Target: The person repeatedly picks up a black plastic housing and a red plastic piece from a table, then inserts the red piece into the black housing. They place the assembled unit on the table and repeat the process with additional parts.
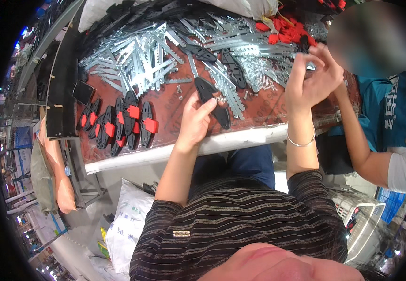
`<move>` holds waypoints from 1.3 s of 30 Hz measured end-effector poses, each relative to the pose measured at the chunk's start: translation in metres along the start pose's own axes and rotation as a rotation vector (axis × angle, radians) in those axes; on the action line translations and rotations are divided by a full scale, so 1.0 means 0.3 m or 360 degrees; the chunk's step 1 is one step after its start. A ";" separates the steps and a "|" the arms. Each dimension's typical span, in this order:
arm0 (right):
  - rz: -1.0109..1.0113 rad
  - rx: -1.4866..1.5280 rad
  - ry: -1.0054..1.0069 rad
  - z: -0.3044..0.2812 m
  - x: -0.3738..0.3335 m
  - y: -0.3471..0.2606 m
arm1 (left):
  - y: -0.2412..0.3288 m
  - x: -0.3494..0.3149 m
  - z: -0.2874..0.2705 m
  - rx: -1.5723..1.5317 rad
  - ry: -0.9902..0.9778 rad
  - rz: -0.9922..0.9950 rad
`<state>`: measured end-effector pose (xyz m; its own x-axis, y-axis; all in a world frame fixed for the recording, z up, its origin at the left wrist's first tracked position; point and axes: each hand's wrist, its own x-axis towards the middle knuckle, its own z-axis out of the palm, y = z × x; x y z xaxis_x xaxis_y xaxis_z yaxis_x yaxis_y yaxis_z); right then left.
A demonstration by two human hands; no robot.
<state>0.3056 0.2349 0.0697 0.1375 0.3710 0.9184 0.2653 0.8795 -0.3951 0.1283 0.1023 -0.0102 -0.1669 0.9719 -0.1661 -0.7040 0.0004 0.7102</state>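
Note:
My left hand (196, 120) is closed on a long black plastic handle shell (219, 112), pointed at both ends, held tilted over the near edge of the table. A small metal bit shows beside my thumb on the shell. My right hand (314, 78), with a bangle at the wrist, is raised to the right, fingers curled in toward the thumb; whatever they pinch is too small to make out. Beyond the held shell lie more black shells (233, 69) and notched metal strips (142, 58). Small screws (179, 90) are scattered on the red-brown tabletop (165, 110).
Black handles with red tabs (130, 119) stand in a group at the left. Red plastic pieces (289, 30) are heaped at the far right. A co-worker's arm (355, 126) reaches in at the right. A phone-like dark slab (83, 92) lies by the left edge.

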 end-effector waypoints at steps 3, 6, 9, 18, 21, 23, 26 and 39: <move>-0.0001 -0.0200 -0.0820 -0.005 -0.081 -0.031 | -0.003 0.005 -0.012 0.0084 0.0036 0.0113; -0.0009 -0.0343 -0.1651 0.002 -0.189 -0.005 | -0.010 0.023 -0.050 0.0016 0.0048 0.0073; 0.0053 -0.0380 -0.1761 0.054 -0.194 0.003 | -0.027 0.041 -0.071 -0.0121 0.0089 0.0166; 0.0415 -0.1408 -0.1293 0.149 -0.087 0.390 | -0.004 0.038 -0.041 -0.0138 0.0231 0.0156; 0.0490 -0.1544 -0.1481 0.139 -0.080 0.419 | -0.012 0.044 -0.055 -0.0101 0.0093 0.0184; 0.0471 -0.1458 -0.1526 0.131 -0.074 0.437 | -0.005 0.034 -0.021 -0.0152 0.0157 0.0163; 0.0359 -0.1362 -0.1511 0.118 -0.080 0.458 | -0.016 0.032 -0.019 -0.0087 0.0099 0.0237; 0.1778 0.0778 -0.1166 0.049 -0.244 -0.074 | -0.013 0.027 -0.019 0.0061 0.0077 0.0301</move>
<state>0.2756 0.1924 0.0115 -0.5054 0.8629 -0.0029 -0.0235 -0.0171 -0.9996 0.1258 0.1087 -0.0181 -0.3274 0.9430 -0.0593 -0.6303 -0.1712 0.7572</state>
